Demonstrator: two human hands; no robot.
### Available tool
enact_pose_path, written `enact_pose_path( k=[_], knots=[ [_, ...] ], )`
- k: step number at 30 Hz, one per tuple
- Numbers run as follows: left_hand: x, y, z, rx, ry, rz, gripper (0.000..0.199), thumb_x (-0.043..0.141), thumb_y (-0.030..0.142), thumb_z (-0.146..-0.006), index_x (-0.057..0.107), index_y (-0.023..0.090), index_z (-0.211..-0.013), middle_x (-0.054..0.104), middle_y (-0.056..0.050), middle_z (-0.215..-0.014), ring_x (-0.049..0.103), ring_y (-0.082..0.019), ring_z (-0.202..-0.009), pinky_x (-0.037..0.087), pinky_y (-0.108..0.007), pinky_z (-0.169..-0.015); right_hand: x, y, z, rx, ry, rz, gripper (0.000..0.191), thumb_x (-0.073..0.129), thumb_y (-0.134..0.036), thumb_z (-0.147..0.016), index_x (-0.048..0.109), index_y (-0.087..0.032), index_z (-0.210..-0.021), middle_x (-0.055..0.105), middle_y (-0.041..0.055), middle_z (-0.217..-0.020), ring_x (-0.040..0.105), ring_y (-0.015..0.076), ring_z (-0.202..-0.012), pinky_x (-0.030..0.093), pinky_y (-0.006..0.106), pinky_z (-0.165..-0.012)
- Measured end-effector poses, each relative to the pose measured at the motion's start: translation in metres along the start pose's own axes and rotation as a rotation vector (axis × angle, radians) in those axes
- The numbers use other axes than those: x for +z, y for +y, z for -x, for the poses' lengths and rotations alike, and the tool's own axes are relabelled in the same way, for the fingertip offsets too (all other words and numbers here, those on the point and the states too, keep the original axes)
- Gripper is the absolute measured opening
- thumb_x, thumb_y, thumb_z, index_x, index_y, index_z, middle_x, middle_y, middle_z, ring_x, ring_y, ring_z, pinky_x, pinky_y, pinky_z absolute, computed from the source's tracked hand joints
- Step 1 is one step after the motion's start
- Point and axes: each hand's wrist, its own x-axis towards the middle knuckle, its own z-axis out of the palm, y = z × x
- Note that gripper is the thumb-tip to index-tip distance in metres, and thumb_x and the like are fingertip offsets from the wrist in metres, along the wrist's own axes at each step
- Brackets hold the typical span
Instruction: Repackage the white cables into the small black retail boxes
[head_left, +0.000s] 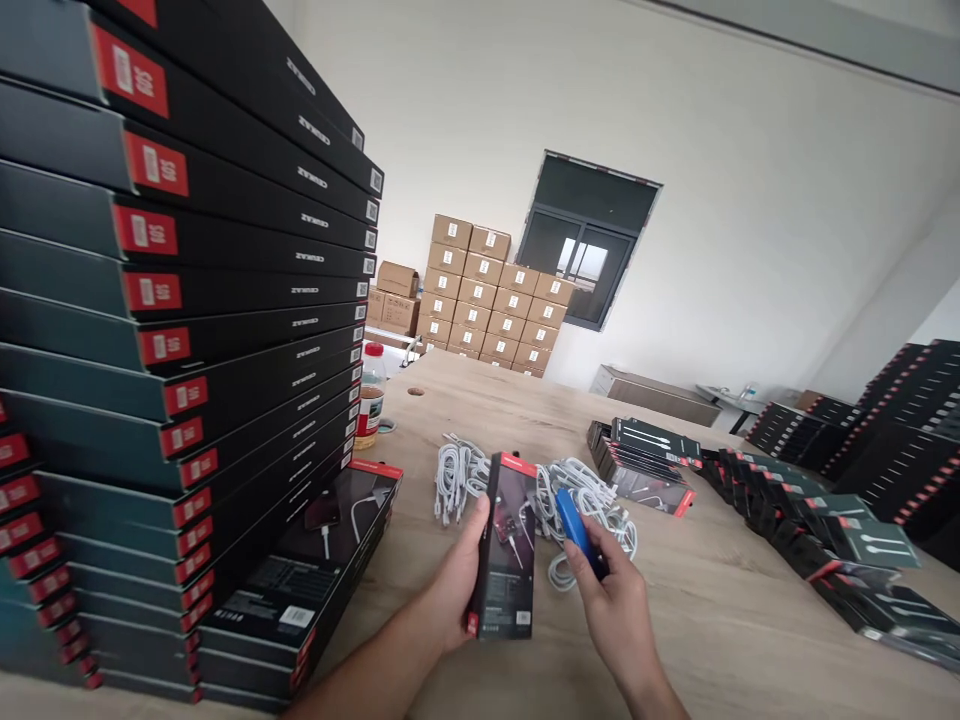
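My left hand [459,580] grips a slim black box [510,550] with a red top edge and a cable picture, held upright at the lower middle. In my right hand [611,590], just right of the box, is a blue handheld tool [576,528], its lower end hidden by the fingers. Behind the box and the tool lie coiled white cables: one bundle [456,480] on the left and a larger pile [589,490] on the right.
Tall stacks of black boxes [255,240] rise at the left, beside a bottle [370,400]. More boxes [645,470] and a long row [810,520] lie on the wooden table [720,620] at the right. Cartons [476,292] stand by the far wall.
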Motion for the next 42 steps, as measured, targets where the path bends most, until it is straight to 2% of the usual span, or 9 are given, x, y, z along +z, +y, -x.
enact_pose_path(
  k=[7, 13, 17, 23, 27, 31, 35, 38, 42],
  knots=[
    [-0.001, 0.004, -0.012, 0.294, 0.125, 0.106, 0.048, 0.051, 0.057, -0.096, 0.071, 0.017, -0.114, 0.079, -0.01, -0.106, 0.074, -0.022, -0.094, 0.054, -0.028, -0.083, 0.004, -0.007, 0.005, -0.068, -0.14, 0.013, 0.044, 0.067, -0.052, -0.087, 0.074, -0.017, -0.114, 0.079, 0.0117, -0.106, 0.074, 0.0272, -0.091, 0.061, 0.038, -0.082],
    [-0.005, 0.008, -0.016, 0.389, 0.034, 0.122, 0.042, 0.046, 0.05, -0.1, 0.069, 0.018, -0.115, 0.077, -0.007, -0.109, 0.071, -0.021, -0.097, 0.053, -0.03, -0.086, 0.005, -0.024, 0.012, -0.127, -0.339, -0.012, 0.028, 0.064, -0.041, -0.091, 0.073, -0.022, -0.111, 0.078, 0.0051, -0.095, 0.073, 0.0223, -0.084, 0.058, 0.029, -0.076],
    [-0.01, 0.009, -0.015, 0.449, -0.019, 0.087, 0.03, 0.067, 0.043, -0.089, 0.07, 0.019, -0.106, 0.076, -0.004, -0.096, 0.069, -0.02, -0.089, 0.053, -0.029, -0.08, 0.008, -0.032, 0.017, -0.133, -0.444, -0.016, 0.022, 0.062, -0.038, -0.093, 0.072, -0.022, -0.105, 0.076, 0.0025, -0.084, 0.07, 0.0196, -0.074, 0.054, 0.025, -0.066],
    [-0.009, 0.008, -0.016, 0.477, -0.019, 0.049, 0.051, 0.08, 0.055, -0.071, 0.071, 0.018, -0.104, 0.076, -0.007, -0.104, 0.068, -0.027, -0.102, 0.051, -0.033, -0.088, 0.01, -0.033, 0.021, -0.094, -0.499, -0.003, 0.021, 0.061, -0.039, -0.093, 0.071, -0.022, -0.102, 0.073, 0.0016, -0.08, 0.066, 0.0186, -0.071, 0.05, 0.025, -0.064],
    [-0.011, 0.001, -0.023, 0.556, 0.024, -0.066, 0.059, 0.08, 0.062, -0.069, 0.07, 0.018, -0.107, 0.076, -0.008, -0.107, 0.066, -0.029, -0.106, 0.049, -0.036, -0.091, 0.016, -0.029, 0.022, -0.039, -0.448, -0.06, 0.025, 0.061, -0.041, -0.093, 0.068, -0.02, -0.106, 0.072, 0.0027, -0.082, 0.065, 0.0187, -0.074, 0.05, 0.026, -0.067],
    [-0.015, -0.008, -0.029, 0.665, 0.087, -0.273, 0.052, 0.071, 0.06, -0.08, 0.07, 0.019, -0.112, 0.074, -0.007, -0.112, 0.063, -0.028, -0.109, 0.046, -0.039, -0.099, 0.024, -0.031, 0.025, 0.054, -0.371, -0.105, 0.028, 0.06, -0.046, -0.093, 0.067, -0.02, -0.101, 0.07, 0.0034, -0.081, 0.063, 0.019, -0.072, 0.052, 0.027, -0.066],
    [-0.013, -0.009, -0.03, 0.768, 0.155, -0.514, 0.05, 0.063, 0.062, -0.083, 0.072, 0.019, -0.108, 0.074, -0.008, -0.11, 0.063, -0.029, -0.109, 0.045, -0.04, -0.1, 0.029, -0.038, 0.027, 0.216, -0.332, -0.269, 0.04, 0.061, -0.054, -0.089, 0.066, -0.019, -0.107, 0.07, 0.0075, -0.088, 0.065, 0.0234, -0.077, 0.057, 0.03, -0.057],
    [-0.01, -0.01, -0.024, 0.774, 0.182, -0.593, 0.051, 0.059, 0.061, -0.085, 0.072, 0.018, -0.11, 0.075, -0.009, -0.11, 0.063, -0.031, -0.11, 0.045, -0.042, -0.1, 0.028, -0.039, 0.022, 0.216, -0.288, -0.255, 0.041, 0.063, -0.056, -0.087, 0.067, -0.018, -0.104, 0.07, 0.0067, -0.082, 0.065, 0.0227, -0.071, 0.056, 0.03, -0.054],
    [-0.002, -0.026, -0.01, 0.618, -0.008, -0.671, 0.048, 0.059, 0.056, -0.089, 0.072, 0.019, -0.117, 0.075, -0.009, -0.116, 0.065, -0.031, -0.109, 0.047, -0.041, -0.1, 0.016, -0.03, 0.0, 0.131, -0.012, -0.135, 0.042, 0.067, -0.057, -0.084, 0.067, -0.018, -0.098, 0.071, 0.0057, -0.079, 0.065, 0.0216, -0.07, 0.054, 0.031, -0.065]
  ],
)
